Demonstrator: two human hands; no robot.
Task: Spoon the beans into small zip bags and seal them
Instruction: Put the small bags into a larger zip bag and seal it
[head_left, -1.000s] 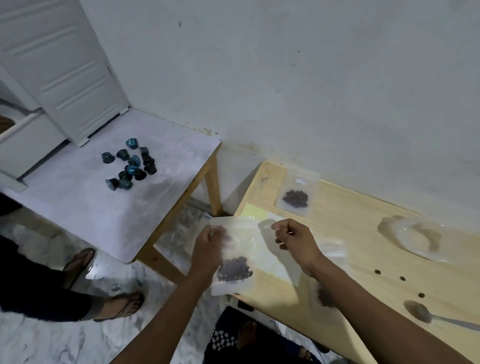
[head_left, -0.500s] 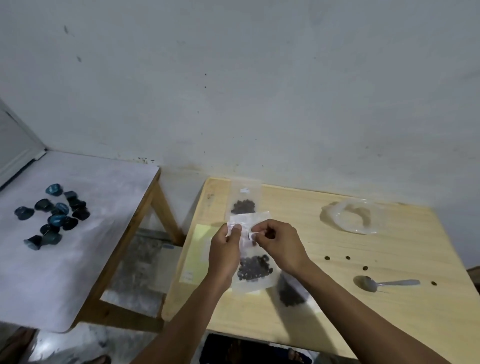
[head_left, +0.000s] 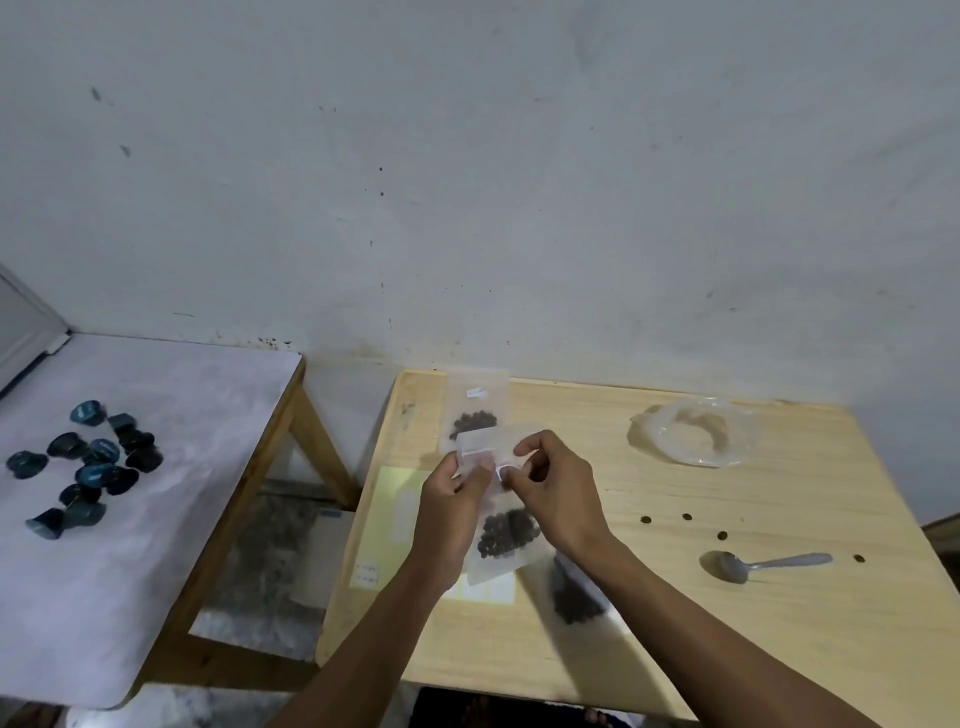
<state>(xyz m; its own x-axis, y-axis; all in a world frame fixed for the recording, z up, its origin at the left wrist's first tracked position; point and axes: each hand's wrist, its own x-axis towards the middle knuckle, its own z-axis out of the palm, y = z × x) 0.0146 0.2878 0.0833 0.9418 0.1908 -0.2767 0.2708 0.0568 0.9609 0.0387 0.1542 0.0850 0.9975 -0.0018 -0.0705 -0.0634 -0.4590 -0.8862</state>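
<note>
Zip bag (head_left: 501, 540) top pinched by left hand (head_left: 452, 512) and right hand (head_left: 558, 499), forearms raised.

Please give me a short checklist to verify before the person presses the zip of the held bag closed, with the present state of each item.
1. Both hands on the bag top: left hand and right hand pinch the held bag: ok.
2. Beans settled low, away from the zip: ok.
3. Zip fully closed: cannot tell.
4. Spoon put down on the table: ok.
5. No stray beans: a few loose beans lie on the table: not ok.
</note>
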